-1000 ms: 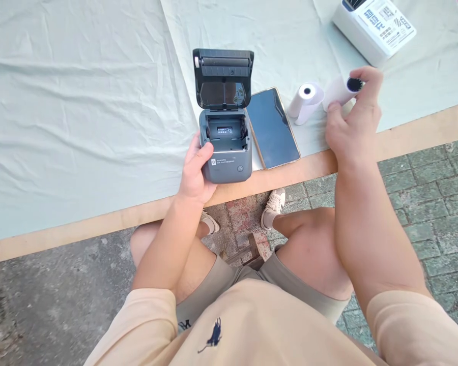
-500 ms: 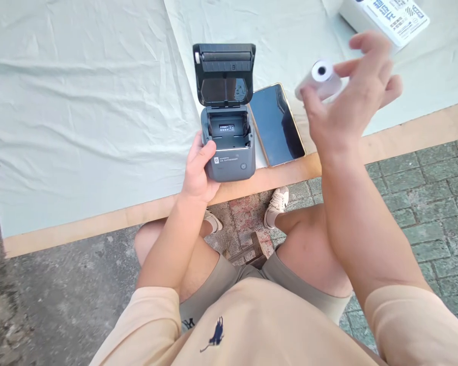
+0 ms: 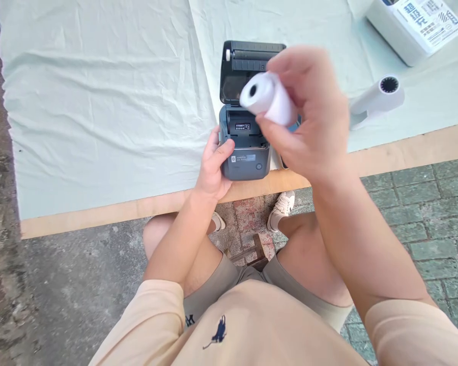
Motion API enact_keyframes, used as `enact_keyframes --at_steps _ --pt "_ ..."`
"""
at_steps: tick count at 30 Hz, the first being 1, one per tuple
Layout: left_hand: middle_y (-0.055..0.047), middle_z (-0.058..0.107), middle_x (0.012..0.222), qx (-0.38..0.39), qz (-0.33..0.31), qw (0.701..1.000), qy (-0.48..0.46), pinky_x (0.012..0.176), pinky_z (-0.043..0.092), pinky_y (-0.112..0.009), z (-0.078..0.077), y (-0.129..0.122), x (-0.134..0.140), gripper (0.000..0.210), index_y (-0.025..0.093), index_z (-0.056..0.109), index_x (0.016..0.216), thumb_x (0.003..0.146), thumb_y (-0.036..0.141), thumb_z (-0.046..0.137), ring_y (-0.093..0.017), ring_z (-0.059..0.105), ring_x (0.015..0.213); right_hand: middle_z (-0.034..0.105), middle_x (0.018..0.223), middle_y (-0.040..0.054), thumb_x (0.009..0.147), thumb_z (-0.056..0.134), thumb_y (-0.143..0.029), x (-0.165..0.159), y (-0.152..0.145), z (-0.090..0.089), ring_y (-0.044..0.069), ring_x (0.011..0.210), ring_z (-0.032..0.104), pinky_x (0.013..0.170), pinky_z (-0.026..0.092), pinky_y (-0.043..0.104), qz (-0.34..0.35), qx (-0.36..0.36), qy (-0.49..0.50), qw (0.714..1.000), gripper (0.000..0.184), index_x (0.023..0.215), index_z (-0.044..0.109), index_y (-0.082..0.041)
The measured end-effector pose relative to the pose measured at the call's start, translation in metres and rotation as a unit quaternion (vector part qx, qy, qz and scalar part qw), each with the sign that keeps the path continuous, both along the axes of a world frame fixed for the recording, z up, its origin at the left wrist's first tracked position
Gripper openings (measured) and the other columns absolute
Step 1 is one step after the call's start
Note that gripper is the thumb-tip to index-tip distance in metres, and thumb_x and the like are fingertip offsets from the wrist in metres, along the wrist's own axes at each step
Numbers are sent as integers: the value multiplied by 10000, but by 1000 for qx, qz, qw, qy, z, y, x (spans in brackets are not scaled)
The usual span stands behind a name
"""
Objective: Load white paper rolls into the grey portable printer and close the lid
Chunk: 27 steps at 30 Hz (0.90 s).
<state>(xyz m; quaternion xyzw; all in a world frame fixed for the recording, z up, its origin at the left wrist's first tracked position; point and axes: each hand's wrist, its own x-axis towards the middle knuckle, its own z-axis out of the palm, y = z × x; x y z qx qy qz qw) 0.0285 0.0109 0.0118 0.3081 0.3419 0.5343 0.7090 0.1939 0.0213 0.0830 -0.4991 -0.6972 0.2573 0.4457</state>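
Now right hand (image 3: pixel 309 117) pinches thermal paper roll (image 3: pixel 267 98) above open label printer (image 3: pixel 245 152), near table edge. Left hand (image 3: pixel 212 168) clasps printer's left side. I judge roll light, crushable, prone to unwinding; grip curved sides, not core.

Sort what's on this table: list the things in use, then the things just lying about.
In use:
- paper roll, held in the right hand above the printer
- grey printer, lid open, steadied by the left hand

Lying about:
- second roll with a dark core, on the cloth
- white box, far corner
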Motion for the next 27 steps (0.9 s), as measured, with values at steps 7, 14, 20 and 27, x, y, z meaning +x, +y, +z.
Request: enact_keyframes --at_steps 7,14,20,27 --pt "16 774 999 25 4 1000 -14 1193 533 -366 -4 -2 2 356 274 660 1126 841 414 820 -247 548 1492 727 887 11 870 505 -112 -10 7 -10 238 804 668 1031 439 469 13 -41 -292 956 285 1077 586 -290" --pt "10 747 947 5 8 1000 -19 1161 549 -384 -2 0 0 284 255 681 1084 873 430 754 -244 666 1332 752 1059 13 992 534 -306 -5 5 -15 273 1030 646 948 419 488 6 22 -255 967 219 903 732 -336" --pt "-44 751 1024 -7 0 1000 25 1046 593 -400 -1 3 -3 423 260 674 1056 804 595 734 -296 663 1304 745 862 4 1034 488 -385 -15 -9 -25 235 942 627 904 384 475 42 97 -221 969 382 748 724 -294" --pt "-12 769 1055 31 -28 999 16 948 639 -394 -8 -2 -5 537 279 641 1164 702 389 892 -319 698 1289 613 849 65 931 518 -447 -2 -3 -19 245 972 618 843 489 429 -84 130 -36 987 246 776 489 -258"
